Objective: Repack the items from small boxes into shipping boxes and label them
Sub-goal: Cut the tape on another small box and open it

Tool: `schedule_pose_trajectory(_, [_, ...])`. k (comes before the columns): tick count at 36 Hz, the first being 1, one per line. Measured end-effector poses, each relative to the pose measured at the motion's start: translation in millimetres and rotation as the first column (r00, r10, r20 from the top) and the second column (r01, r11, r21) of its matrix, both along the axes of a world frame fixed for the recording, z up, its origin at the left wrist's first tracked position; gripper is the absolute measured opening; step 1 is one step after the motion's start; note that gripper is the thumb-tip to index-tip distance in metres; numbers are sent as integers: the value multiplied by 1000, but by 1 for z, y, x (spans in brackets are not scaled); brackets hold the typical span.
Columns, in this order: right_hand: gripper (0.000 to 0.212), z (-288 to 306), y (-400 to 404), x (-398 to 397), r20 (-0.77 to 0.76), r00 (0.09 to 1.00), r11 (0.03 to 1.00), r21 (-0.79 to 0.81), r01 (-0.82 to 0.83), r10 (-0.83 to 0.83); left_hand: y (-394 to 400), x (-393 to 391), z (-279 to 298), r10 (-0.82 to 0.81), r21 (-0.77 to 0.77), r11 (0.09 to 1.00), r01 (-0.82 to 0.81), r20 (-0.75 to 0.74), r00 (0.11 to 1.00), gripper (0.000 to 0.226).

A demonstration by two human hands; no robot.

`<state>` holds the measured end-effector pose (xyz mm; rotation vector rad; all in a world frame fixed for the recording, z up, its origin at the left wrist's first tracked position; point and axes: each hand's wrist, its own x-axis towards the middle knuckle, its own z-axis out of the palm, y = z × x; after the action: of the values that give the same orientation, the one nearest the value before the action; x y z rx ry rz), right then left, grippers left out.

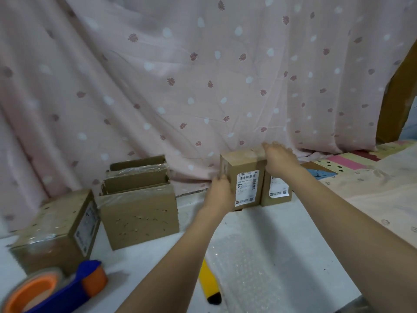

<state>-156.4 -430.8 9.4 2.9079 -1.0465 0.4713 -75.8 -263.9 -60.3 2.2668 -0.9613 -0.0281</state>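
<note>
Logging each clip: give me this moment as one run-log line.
left hand: grips labelled box side | right hand: rests on its top | second labelled box: beside | open box: left

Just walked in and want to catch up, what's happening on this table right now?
A person is packing parcels. Both hands hold a labelled cardboard box near the curtain: the left hand on its left side, the right hand over its top right. A second labelled box stands right beside it. Two open boxes, another labelled box, a tape dispenser and bubble wrap lie nearer.
</note>
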Motion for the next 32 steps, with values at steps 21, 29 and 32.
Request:
schedule_pose_trajectory(21, [50,15,263,30,160,817,822,46,-567,554,308,55,55,442,5,886,-464,294,848,32])
schedule_pose_trajectory(29, [23,-53,292,0,-35,861,859,99,-502,507,347,65,3,544,263,765,-588,225,809,61])
schedule_pose_trajectory(32, [21,-79,286,-10,-99,882,885,121,-449,460,348,66,-8,568,209,774,-597,186,802,62])
